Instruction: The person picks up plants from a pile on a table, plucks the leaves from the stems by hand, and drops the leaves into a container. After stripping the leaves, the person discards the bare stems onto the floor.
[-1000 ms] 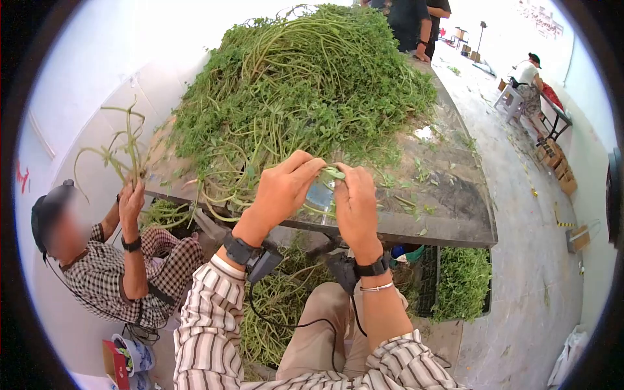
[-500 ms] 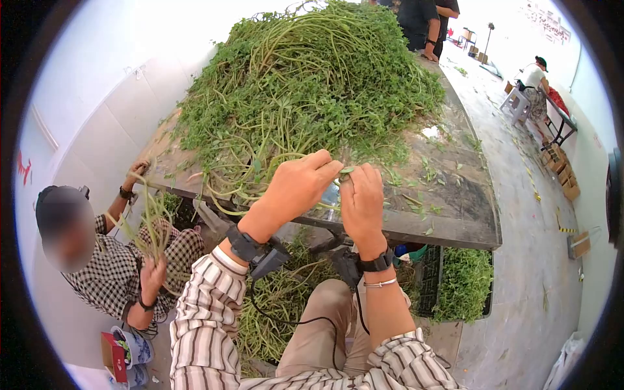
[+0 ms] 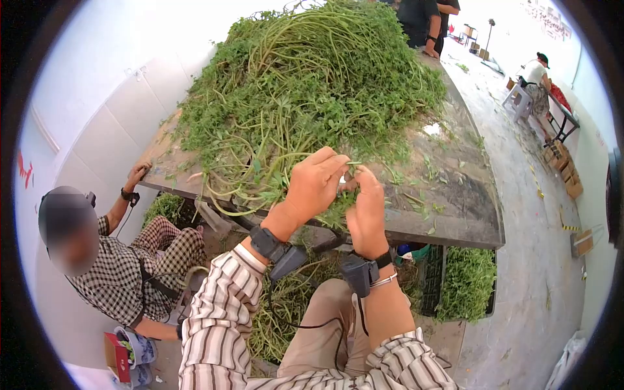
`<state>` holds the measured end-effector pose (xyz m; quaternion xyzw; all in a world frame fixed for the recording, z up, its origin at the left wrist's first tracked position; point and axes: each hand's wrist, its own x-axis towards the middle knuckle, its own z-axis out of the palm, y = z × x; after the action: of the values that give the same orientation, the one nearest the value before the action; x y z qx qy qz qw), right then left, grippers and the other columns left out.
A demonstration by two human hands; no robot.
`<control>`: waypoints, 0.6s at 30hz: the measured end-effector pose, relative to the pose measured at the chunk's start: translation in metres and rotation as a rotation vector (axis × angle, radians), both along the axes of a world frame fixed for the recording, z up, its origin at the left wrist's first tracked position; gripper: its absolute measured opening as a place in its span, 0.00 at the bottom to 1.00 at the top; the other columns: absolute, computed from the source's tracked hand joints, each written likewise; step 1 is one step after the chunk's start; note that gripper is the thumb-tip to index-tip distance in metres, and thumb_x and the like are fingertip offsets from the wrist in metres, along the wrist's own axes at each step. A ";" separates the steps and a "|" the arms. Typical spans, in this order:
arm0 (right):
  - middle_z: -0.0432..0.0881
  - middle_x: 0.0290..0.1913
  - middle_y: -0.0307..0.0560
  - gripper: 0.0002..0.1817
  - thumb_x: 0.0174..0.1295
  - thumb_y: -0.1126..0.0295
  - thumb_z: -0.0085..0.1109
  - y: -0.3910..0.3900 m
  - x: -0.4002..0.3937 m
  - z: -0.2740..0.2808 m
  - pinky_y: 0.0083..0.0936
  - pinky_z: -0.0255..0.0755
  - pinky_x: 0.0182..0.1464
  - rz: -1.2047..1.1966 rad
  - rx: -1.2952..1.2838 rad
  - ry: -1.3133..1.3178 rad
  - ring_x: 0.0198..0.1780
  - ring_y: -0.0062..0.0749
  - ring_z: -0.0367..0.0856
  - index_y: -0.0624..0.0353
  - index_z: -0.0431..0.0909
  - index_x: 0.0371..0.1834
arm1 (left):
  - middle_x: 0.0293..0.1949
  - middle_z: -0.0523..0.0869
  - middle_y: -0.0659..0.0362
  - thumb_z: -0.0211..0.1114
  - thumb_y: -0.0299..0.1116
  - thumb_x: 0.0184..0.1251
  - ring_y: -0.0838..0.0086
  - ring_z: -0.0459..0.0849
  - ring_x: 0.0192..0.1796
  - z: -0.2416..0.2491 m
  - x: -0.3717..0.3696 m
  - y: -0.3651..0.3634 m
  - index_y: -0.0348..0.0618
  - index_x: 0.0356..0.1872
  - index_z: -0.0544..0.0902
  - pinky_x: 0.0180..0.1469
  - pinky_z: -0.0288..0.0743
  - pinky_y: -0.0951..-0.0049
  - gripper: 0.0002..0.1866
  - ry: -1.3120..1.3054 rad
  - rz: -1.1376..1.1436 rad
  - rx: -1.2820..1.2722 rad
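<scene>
The fingers of the left hand and of the right hand meet closely, and they seem to pinch one leafy sprig. Half a second ago only a small leaf showed there; now leaves hang just below the fingers, so a fuller piece is probably being handled. Beyond the fingers, the heap of greens covers the worktop.

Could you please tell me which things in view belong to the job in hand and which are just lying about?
Seems part of the job:
- left hand and right hand
- green sprig between them
- heaped greens
- table

Apparently just lying about:
- cardboard boxes along the right wall
- red box at lower left
</scene>
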<state>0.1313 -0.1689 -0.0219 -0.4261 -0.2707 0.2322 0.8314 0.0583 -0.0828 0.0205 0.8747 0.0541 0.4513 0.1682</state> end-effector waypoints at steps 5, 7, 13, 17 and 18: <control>0.68 0.30 0.37 0.09 0.63 0.71 0.43 -0.014 0.005 0.008 0.22 0.62 0.40 -0.143 -0.026 -0.232 0.32 0.23 0.67 0.63 0.73 0.37 | 0.27 0.77 0.55 0.60 0.25 0.61 0.66 0.77 0.29 0.009 -0.002 0.006 0.33 0.36 0.81 0.31 0.70 0.71 0.06 0.014 0.049 -0.214; 0.68 0.31 0.38 0.07 0.64 0.69 0.43 -0.010 0.015 0.004 0.25 0.63 0.42 0.062 0.129 0.186 0.32 0.26 0.68 0.59 0.71 0.33 | 0.35 0.78 0.57 0.58 0.26 0.64 0.72 0.78 0.32 0.012 -0.005 0.013 0.34 0.40 0.80 0.34 0.71 0.75 0.08 0.096 0.071 -0.278; 0.62 0.29 0.36 0.08 0.65 0.68 0.44 -0.005 0.029 -0.006 0.30 0.63 0.40 0.139 0.214 0.515 0.32 0.27 0.63 0.57 0.68 0.30 | 0.54 0.70 0.58 0.57 0.24 0.64 0.77 0.77 0.36 0.027 -0.010 0.007 0.44 0.54 0.77 0.39 0.73 0.77 0.16 -0.125 0.060 -0.383; 0.60 0.29 0.35 0.08 0.66 0.67 0.43 -0.013 0.029 0.004 0.30 0.62 0.39 0.127 0.228 0.522 0.32 0.25 0.60 0.56 0.66 0.29 | 0.51 0.74 0.58 0.57 0.20 0.59 0.74 0.79 0.40 0.016 -0.044 0.009 0.43 0.50 0.78 0.39 0.73 0.74 0.17 0.105 0.251 -0.307; 0.59 0.29 0.35 0.08 0.66 0.66 0.43 -0.015 0.029 0.006 0.30 0.62 0.39 0.137 0.247 0.521 0.32 0.25 0.59 0.55 0.65 0.29 | 0.51 0.74 0.58 0.57 0.20 0.59 0.74 0.79 0.40 0.003 -0.050 0.010 0.43 0.50 0.78 0.39 0.73 0.74 0.17 0.106 0.254 -0.308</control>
<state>0.1606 -0.1838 -0.0163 -0.2284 -0.1025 0.3547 0.9009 0.0082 -0.0724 0.0232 0.8473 0.2409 0.4088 0.2385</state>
